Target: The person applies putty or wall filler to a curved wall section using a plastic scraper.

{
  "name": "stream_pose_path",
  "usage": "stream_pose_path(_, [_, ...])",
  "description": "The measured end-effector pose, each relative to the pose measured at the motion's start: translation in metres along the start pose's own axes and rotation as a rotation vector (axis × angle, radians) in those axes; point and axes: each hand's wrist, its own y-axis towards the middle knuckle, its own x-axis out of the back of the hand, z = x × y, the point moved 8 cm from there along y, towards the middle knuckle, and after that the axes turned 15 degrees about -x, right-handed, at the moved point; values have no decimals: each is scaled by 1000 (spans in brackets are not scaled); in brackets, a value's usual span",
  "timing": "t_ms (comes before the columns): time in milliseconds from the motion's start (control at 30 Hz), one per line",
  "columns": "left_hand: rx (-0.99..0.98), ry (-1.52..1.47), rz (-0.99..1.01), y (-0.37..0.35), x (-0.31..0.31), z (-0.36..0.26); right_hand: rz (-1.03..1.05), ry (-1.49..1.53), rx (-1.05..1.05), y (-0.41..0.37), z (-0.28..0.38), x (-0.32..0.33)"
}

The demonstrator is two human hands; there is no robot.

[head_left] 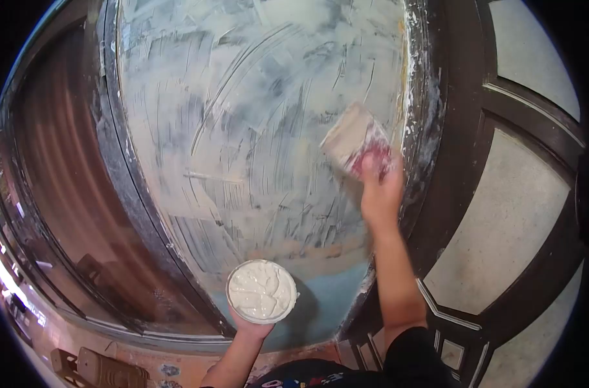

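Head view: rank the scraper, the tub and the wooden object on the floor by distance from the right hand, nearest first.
1. scraper, held in the right hand, upper right.
2. tub, low centre, on the left hand.
3. wooden object, bottom left, on the floor.

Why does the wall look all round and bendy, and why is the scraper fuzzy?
Head view: the fisheye lens bows the plastered wall and dark wooden frame into curves, with black corners; the scraper in the right hand is smeared by motion blur; the tub of white filler in the left hand looks sharp.
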Motion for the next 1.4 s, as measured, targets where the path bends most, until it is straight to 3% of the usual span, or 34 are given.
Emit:
stream_pose_path(67, [17, -13, 27, 0, -3, -2, -213, -301, 344, 45, 51, 1])
stream_pose_path(133, [43, -33, 1, -1, -9, -2, -269, -624, 641, 75, 101, -20])
stream_pose_path(167, [45, -34, 9, 1, -8, -1, -275, -625, 647, 93, 102, -24])
stream_pose_path(233, [25, -2, 5, 1, 0, -2, -334, -1002, 886, 106, 96, -55])
stream_pose_path(267, [14, 7, -6, 0, 6, -3, -371, -1032, 950, 101, 83, -63])
stream_pose_path(400, [-5, 36, -45, -5, 20, -10, -296, -1030, 1005, 61, 51, -56])
stream_pose_path(567, [16, 75, -30, -1, 21, -11, -454, -1030, 990, 105, 94, -38])
stream_pose_path(633, [43, 12, -78, 0, 18, -5, -449, -1177, 839, 131, 90, -43])
stream_pose_path(800, [72, 28, -53, -5, 19, 5, -295, -1080, 1040, 69, 47, -49])
stream_pose_path(1000, [78, 59, -44, -6, 37, 12, -459, -993, 1080, 160, 141, -7])
stream_pose_path(1100, [94, 11, -48, -6, 41, 19, -375, -1004, 949, 189, 111, -7])
stream_pose_path(1233, [144, -109, -145, -13, 47, 28, -194, -1075, 773, 158, 66, 7])
stream_pose_path(1300, [167, -164, -158, -15, 39, 33, -150, -1071, 762, 135, 46, 20])
stream_pose_path(1400, [147, -11, -84, -17, 33, 36, -110, -1083, 788, 96, 34, 35])
